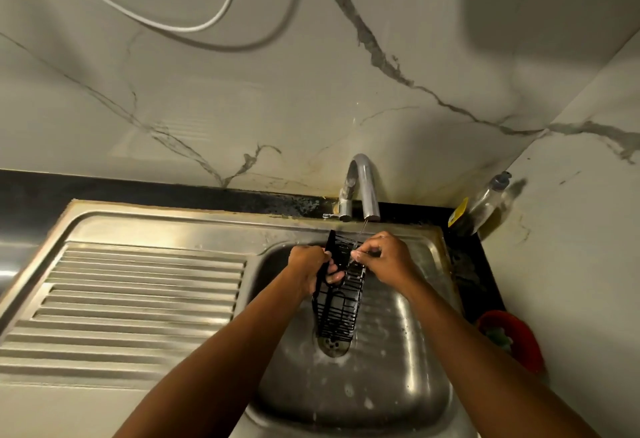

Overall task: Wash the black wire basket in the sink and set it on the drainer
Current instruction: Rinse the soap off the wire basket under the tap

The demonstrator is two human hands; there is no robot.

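Rinsing basket (pixel 337 302) under tap (pixel 363 188), holding it upright in sink (pixel 398 368) below tap. Gripping its side with left hand (pixel 308 266), pinching top wires with right hand (pixel 384 257). Likely mid-wash; next needing a lift left of tap onto drainer (pixel 138 299), keeping a firm grip on wet wire.

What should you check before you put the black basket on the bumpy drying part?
1. Left hand grips the black wire basket: ok.
2. Right hand pinches a wire at its top end: ok.
3. Basket rinsed clean all over: cannot tell; bits of foam lie in the sink.
4. Tap turned off: not ok, a thin stream falls onto the basket.
5. Room on the drainer, left of the sink: ok, nothing sits on the ribs in view.
6. Basket lifted out of the sink: not ok, it hangs over the drain hole.
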